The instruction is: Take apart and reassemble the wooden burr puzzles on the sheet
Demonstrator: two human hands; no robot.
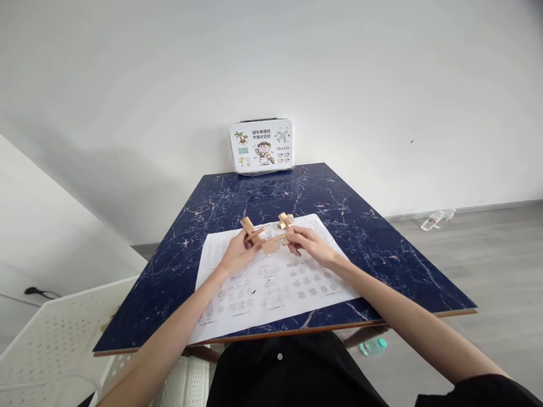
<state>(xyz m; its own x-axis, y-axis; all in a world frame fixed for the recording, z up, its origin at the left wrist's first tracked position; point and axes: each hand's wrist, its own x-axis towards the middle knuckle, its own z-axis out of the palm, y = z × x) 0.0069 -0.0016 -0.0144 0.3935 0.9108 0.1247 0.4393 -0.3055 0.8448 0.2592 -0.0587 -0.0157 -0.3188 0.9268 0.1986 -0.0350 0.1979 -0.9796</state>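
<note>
My left hand (241, 252) is closed around a few joined wooden puzzle pieces (248, 225), one of them a thin stick pointing right. Between my right thumb and fingers is the end of a flat, notched wooden puzzle piece (271, 245); its other end reaches to my left fingertips. My right hand (309, 243) hovers over the upper part of a printed instruction sheet (250, 325). Just beyond the right fingers sits a small assembled wooden burr puzzle (285, 220). Parts of the held pieces are hidden by my left fingers.
The sheet lies on a dark blue marbled table (263, 198). A white cartoon-printed case (262, 146) stands at the back against the wall. White perforated furniture (55, 333) adjoins the left side. Clear plastic bottles (436, 219) lie on the floor at right.
</note>
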